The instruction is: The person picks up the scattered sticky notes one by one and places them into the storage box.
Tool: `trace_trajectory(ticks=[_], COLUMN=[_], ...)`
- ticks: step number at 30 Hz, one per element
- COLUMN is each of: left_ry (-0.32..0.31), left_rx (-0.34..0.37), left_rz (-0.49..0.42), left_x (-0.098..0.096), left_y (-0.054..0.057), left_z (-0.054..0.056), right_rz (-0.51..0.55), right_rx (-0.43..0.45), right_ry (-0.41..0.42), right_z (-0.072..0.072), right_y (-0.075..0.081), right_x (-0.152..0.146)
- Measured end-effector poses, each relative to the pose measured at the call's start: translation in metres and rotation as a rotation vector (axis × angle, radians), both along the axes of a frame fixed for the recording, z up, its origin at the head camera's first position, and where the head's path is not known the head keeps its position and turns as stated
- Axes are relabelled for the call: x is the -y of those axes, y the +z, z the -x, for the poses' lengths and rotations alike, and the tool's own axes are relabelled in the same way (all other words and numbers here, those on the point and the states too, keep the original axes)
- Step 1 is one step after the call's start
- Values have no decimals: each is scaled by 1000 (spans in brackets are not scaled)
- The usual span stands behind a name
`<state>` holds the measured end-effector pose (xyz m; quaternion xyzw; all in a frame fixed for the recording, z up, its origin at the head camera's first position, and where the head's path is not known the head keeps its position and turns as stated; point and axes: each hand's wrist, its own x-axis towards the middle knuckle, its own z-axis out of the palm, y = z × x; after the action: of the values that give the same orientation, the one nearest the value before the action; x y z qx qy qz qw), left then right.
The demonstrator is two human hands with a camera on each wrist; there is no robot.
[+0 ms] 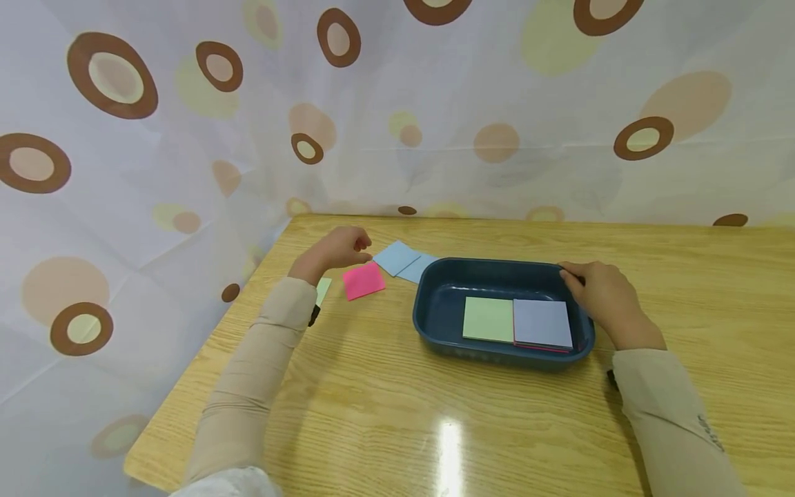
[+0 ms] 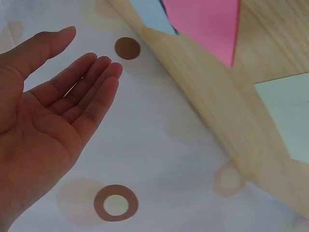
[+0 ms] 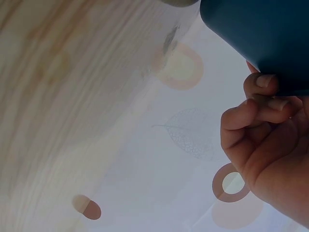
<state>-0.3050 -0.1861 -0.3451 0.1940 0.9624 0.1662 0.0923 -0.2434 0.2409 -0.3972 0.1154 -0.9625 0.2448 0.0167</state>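
My right hand (image 1: 607,301) grips the far right corner of a dark blue plastic basin (image 1: 497,353), thumb over the rim. In the right wrist view its fingers (image 3: 240,116) curl at the edge of the basin (image 3: 256,34). Inside the basin lie a pale green sticky note pad (image 1: 488,319) and a lilac one (image 1: 542,322), with red edges under the lilac. My left hand (image 1: 338,247) hovers over the table near a pink sticky note pad (image 1: 364,281). Its palm (image 2: 43,125) is bare and the fingers are loosely extended.
Two light blue sticky note pads (image 1: 395,257) lie behind the pink one, one partly behind the basin. A pale green pad (image 2: 289,116) lies by the left wrist. The wooden table (image 1: 373,414) meets a patterned curtain (image 1: 385,83) at the back and left.
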Motion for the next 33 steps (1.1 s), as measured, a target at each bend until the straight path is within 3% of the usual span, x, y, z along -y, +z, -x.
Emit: trace_trajectory(ticks=[9,21,33], left_ry=[52,69,100], left_rx=[120,169,194], left_rz=[58,120,128], left_x=[12,7,2], left_y=[-26,-49,-50], left_z=[5,6,4], right_rz=[1,0,0], right_rx=[9,12,4], right_ry=[1,0,6], right_z=[-1,-1,-2], right_y=[0,1,2], right_x=[0,0,0])
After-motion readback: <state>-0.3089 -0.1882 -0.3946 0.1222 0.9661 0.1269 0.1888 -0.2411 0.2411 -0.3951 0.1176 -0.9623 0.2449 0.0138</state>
